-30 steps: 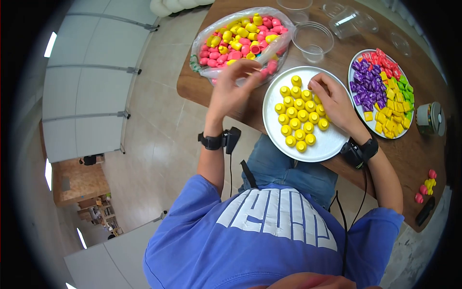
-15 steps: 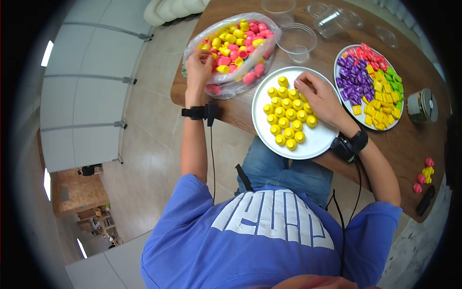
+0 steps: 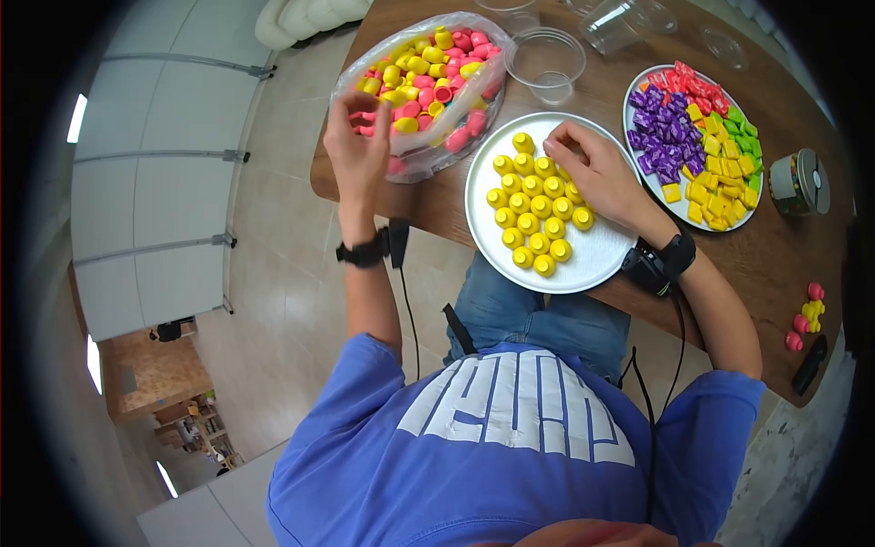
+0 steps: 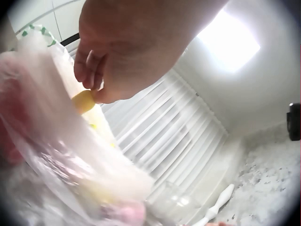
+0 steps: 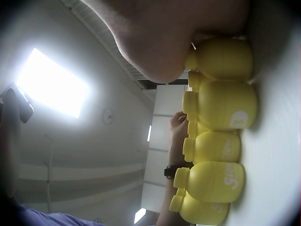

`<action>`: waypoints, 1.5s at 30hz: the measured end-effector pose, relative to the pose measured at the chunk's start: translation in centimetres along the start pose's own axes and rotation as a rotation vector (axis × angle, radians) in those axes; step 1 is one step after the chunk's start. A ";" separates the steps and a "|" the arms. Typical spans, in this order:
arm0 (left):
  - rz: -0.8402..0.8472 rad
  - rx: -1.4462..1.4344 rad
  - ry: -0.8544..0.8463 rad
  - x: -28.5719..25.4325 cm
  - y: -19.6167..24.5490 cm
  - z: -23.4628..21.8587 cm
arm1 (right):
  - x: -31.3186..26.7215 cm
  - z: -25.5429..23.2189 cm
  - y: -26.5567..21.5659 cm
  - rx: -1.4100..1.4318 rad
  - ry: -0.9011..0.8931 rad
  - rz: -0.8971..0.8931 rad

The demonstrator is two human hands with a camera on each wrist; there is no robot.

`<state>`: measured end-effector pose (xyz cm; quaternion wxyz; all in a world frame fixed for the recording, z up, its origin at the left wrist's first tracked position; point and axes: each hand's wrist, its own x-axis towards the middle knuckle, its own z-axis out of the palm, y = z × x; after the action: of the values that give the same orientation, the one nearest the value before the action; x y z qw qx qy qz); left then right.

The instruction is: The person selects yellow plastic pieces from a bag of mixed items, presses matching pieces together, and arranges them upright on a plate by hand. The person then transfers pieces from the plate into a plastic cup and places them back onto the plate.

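My left hand (image 3: 358,150) is over the near left side of a clear plastic bag (image 3: 415,166) filled with pink and yellow toy bottles. Its fingers are curved, with thumb and fingers apart in the head view. In the left wrist view, a yellow bottle (image 4: 83,101) shows right at the thumb tip. My right hand (image 3: 597,173) rests loosely curled at the right side of a white round plate (image 3: 602,260). Several yellow bottles (image 3: 530,222) stand upright there in a close group, and the right fingers overlap its edge. The right wrist view shows these bottles (image 5: 221,106) beside the hand.
A second white plate (image 3: 629,118) with purple, red, yellow and green wrapped sweets (image 3: 665,137) stands to the right. Behind are clear plastic cups (image 3: 547,68). A lidded jar (image 3: 798,182) and a few pink and yellow pieces (image 3: 807,317) are at the far right.
My left hand has moved left to the bag's near left side, reaching in among the bottles, then drawn slightly back. The right hand stays by the yellow bottles. The head view has shifted a little.
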<state>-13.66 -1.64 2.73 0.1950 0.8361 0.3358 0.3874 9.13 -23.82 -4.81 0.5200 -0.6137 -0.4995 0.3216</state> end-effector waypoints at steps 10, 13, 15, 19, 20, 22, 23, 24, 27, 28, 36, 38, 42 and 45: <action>-0.006 -0.210 -0.533 -7.3 4.6 1.1 | 0.0 0.0 -1.0 0.000 -0.022 0.060; -0.006 -0.226 -0.563 -7.1 5.2 1.4 | 0.0 -0.2 -1.1 0.009 -0.022 0.075; 0.005 -0.224 -0.562 -6.9 4.8 1.4 | 0.0 -0.1 -0.7 0.019 -0.036 0.072; -0.036 -0.309 -0.636 -5.8 4.1 0.1 | 0.1 0.1 -0.2 0.028 -0.008 0.091; -0.075 -0.338 -0.637 -5.4 3.4 0.0 | 0.1 0.1 -0.2 0.025 -0.009 0.099; -0.083 -0.295 -0.582 -4.4 2.5 -0.6 | 0.0 0.0 -0.3 0.019 -0.004 0.107; -0.078 -0.296 -0.582 -3.8 1.7 -1.0 | 0.0 0.0 -0.3 -0.003 -0.009 0.079; -0.156 -0.294 -0.510 -3.0 0.2 -1.2 | 0.0 0.1 -0.3 -0.024 -0.013 0.052; -0.231 -0.214 -0.351 -1.0 -3.3 -1.3 | 0.0 0.1 -0.2 -0.030 -0.009 0.045; -0.232 -0.137 -0.261 -0.6 -4.1 -1.2 | 0.0 0.1 -0.2 -0.028 -0.007 0.043; -0.326 0.300 -0.365 0.4 -3.3 0.9 | 0.1 -0.1 -0.4 -0.007 -0.018 0.079; -0.328 0.313 -0.393 0.3 -2.9 0.9 | 0.1 -0.1 -0.5 -0.009 -0.019 0.071; -0.211 0.175 -0.297 -0.8 -2.1 0.5 | 0.0 -0.2 -0.9 -0.003 -0.023 0.051; -0.149 0.009 -0.244 -2.2 0.1 -0.1 | 0.0 -0.2 -1.1 0.000 -0.020 0.039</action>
<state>-14.74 -3.25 1.71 0.2586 0.8507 0.3725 0.2659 8.96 -23.94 -3.70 0.5087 -0.6199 -0.4928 0.3378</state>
